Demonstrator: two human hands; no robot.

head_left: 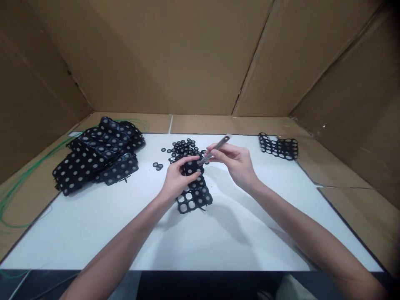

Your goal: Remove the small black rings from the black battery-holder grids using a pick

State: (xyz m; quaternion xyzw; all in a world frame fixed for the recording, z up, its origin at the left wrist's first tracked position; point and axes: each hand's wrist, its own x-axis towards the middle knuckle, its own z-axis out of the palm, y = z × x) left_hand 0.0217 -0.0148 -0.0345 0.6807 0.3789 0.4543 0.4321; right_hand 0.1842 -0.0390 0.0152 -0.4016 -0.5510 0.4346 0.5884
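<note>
My left hand (178, 175) grips a black sheet of ring-shaped pieces (194, 196) between thumb and fingers. Several holes at the sheet's lower left are open, while other cells hold pale-centred rings. In my right hand (236, 162) is a slim metal blade-like tool (216, 148), held slanting like a pen. Its lower tip meets the sheet close to my left fingertips. Just behind the hands lies a heap of loose small black rings (184, 146), partly hidden by my fingers.
A large pile of black dotted sheets (98, 154) sits at the left of the white table (103, 233). An emptied black lattice (279, 146) lies at the back right. Green strands (23, 179) trail along the left edge. Cardboard walls (168, 58) enclose the back and sides.
</note>
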